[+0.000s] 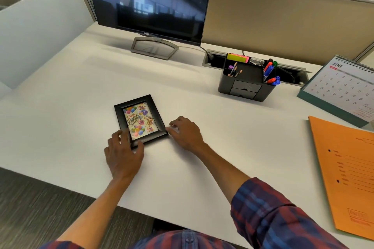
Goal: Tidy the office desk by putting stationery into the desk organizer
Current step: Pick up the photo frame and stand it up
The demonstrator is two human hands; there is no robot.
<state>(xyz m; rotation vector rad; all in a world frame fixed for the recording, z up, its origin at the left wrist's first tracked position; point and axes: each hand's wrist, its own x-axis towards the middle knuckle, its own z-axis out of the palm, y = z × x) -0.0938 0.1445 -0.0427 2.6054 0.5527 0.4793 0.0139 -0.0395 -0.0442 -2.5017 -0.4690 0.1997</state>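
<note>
While both hands lie relaxed, left hand (123,155) touching the picture frame (140,120), right hand (187,132) beside it, the rigid, probably glass-fronted frame seems best lifted by opposite edges.

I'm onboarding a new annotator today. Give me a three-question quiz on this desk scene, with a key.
1. True or false: the picture frame stands upright.
2. Which hand lies over the frame's near left corner: A) left hand B) right hand?
3. Fill in: the markers sit in the desk organizer's ____ compartment, seen from the camera.

Key: 1 false, it lies flat on the desk; 2 A; 3 right.
</note>
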